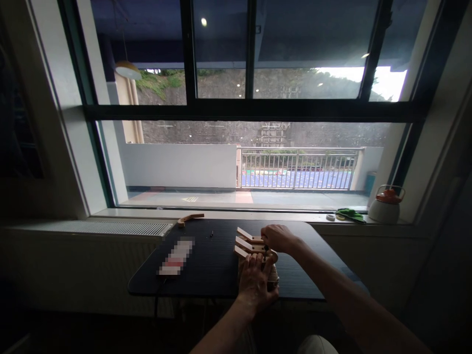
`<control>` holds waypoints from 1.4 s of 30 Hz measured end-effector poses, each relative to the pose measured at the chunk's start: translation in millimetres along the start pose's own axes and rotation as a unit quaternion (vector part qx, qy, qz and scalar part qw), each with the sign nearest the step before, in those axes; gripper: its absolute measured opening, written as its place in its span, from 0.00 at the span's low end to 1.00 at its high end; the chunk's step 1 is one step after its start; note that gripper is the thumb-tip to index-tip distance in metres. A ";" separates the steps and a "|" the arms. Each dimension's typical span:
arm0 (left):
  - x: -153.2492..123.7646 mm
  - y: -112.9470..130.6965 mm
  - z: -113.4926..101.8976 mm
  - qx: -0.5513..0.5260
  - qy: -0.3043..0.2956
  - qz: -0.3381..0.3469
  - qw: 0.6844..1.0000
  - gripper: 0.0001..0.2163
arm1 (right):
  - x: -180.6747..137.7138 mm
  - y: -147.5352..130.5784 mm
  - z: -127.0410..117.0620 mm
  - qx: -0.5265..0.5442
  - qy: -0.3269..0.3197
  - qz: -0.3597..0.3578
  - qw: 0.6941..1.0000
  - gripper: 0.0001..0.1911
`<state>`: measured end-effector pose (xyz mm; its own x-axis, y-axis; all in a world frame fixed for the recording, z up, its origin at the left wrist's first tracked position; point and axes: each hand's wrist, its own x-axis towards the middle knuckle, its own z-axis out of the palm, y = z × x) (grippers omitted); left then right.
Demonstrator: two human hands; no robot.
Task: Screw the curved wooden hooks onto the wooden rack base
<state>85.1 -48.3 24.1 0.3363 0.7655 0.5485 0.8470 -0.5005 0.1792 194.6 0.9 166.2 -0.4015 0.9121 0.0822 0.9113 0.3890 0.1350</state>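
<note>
A light wooden assembly [242,243] of three bars with slanted ends and dark round spots lies on the right half of the dark table. My left hand [254,282] is wrapped over its near side, fingers on top and thumb at the right. Under that palm is a pale bundle-like part [273,276], mostly covered. At the far right corner of the wood, my right hand [277,238] is closed, knuckles up. Just below its fingers shows a small dark piece [266,248]; whether the fingers grip it is too dim to make out.
The dark table [217,275] stands against a windowsill. On it lie a curved wooden piece [190,219], small dark bits [211,234] and a pixelated white-and-red object [177,258]. A green cloth [350,215] and a white jug with red lid [384,206] sit on the sill.
</note>
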 end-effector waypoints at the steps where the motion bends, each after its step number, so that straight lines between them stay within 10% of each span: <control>1: 0.0 -0.4 1.3 0.002 0.000 0.000 1.000 0.33 | -0.2 0.9 1.5 -0.002 -0.004 -0.001 1.000 0.14; 42: -0.3 -3.7 5.0 -0.001 -0.003 0.009 1.000 0.33 | 8.5 -2.6 12.9 0.004 0.045 0.013 0.999 0.14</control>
<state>83.9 -44.7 19.1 0.3532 0.7588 0.5472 0.8406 -0.5142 0.1705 190.0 9.3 153.9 -0.3839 0.9066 0.1750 0.9221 0.3667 0.1233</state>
